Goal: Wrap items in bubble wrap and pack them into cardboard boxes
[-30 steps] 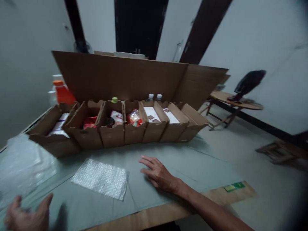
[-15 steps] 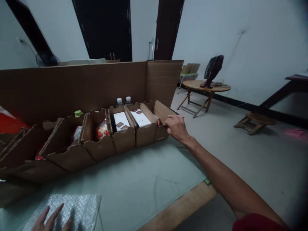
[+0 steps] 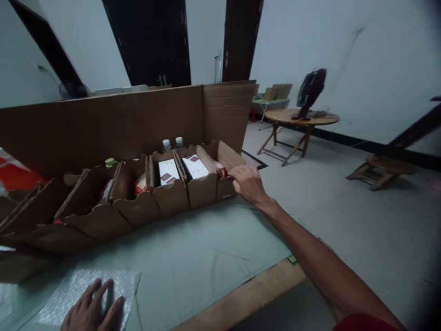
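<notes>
My right hand (image 3: 248, 185) has its fingers curled over the front right corner of the end cardboard bin (image 3: 227, 189), and its fingertips are partly hidden. Inside that bin a red packet (image 3: 221, 170) shows. Along the row to the left, two bins hold white boxes with brown diamond shapes, one white box (image 3: 168, 172) and another white box (image 3: 195, 166). At the lower left, my left hand (image 3: 93, 309) lies with fingers apart on a sheet of bubble wrap (image 3: 126, 285), not grasping it.
A tall cardboard panel (image 3: 138, 122) stands behind the bins, with two white-capped bottles (image 3: 179, 142) before it. The glass-like table top (image 3: 179, 257) has a wooden edge at the front right. Beyond are a round table (image 3: 299, 117) with a fan and a low stool (image 3: 382, 168).
My left hand has come further into view over the bubble wrap. My right hand stays at the end bin, its fingers shifted slightly. The whole view has turned a little, and the red packet shows more.
</notes>
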{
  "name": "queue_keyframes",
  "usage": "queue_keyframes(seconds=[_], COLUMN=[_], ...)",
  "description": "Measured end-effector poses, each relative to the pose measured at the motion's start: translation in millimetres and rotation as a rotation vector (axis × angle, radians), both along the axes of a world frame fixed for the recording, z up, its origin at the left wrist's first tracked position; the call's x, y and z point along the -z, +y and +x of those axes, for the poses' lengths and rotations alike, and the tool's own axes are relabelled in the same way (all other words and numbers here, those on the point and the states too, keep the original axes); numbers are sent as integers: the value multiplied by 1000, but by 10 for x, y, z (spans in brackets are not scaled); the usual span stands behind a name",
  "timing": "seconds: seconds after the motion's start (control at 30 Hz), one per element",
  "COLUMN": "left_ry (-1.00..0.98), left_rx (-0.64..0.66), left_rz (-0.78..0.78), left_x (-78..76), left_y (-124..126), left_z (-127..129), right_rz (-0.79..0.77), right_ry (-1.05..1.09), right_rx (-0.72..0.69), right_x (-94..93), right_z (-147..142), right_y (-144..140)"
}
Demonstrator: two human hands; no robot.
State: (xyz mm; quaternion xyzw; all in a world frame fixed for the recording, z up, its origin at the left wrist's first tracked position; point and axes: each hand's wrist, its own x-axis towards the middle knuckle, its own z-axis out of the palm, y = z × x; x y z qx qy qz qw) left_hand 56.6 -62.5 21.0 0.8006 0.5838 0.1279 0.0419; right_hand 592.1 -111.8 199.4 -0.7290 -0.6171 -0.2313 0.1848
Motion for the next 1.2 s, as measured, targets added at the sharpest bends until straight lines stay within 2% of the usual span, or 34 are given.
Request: queue_keyframes(seconds=[0.03, 0.1, 0.17, 0.27, 0.3, 0.37, 0.47, 0.53, 0.63, 0.8, 0.87, 0.93, 1.0, 1.03, 1.13, 1.2], left_ry=[14, 20, -26, -148, -196, -286, -369, -369, -340, -435, -535, -626, -660, -652, -576, -532], left_rx=[-29, 43, 110, 340, 368, 375, 328, 345, 376, 341, 225, 20, -168, -223, -248, -230], left_rz=[-10, -89, -131, -256, -266, -262, -234, -254, -298, -292, -233, -178, -152, -141, -98, -83], left_x=[-51, -215, -402, -600, -640, -698, -735, -732, -714, -655, -598, -533, -481, -466, -454, -457], left_y=[-33, -132, -228, -323, -358, -451, -596, -665, -746, -956, -1018, -1020, -963, -922, -816, -789], left_z=[33, 122, 213, 262, 244, 162, -21, -129, -216, -174, -110, -43, 4, 15, 9, -8], right_rz=[65, 210, 248, 73, -11, -192, -436, -511, -503, -406, -438, -446, -376, -314, -176, -197], right_ry=[4, 31, 89, 193, 225, 275, 289, 266, 260, 507, 611, 669, 681, 672, 595, 515], right_rx=[-15, -82, -254, -636, -749, -916, -1056, -1090, -1088, -980, -918, -860, -795, -766, -774, -867], right_x=[-11, 33, 183, 545, 667, 863, 1012, 1060, 1139, 1232, 1228, 1223, 1221, 1219, 1192, 1169], right_z=[-97, -366, -705, -1303, -1511, -1901, -2339, -2519, -2685, -2922, -3029, -3121, -3172, -3180, -3159, -3153], right_y=[-60, -182, -277, -385, -424, -500, -544, -508, -412, -323, -287, -233, -184, -173, -203, -242])
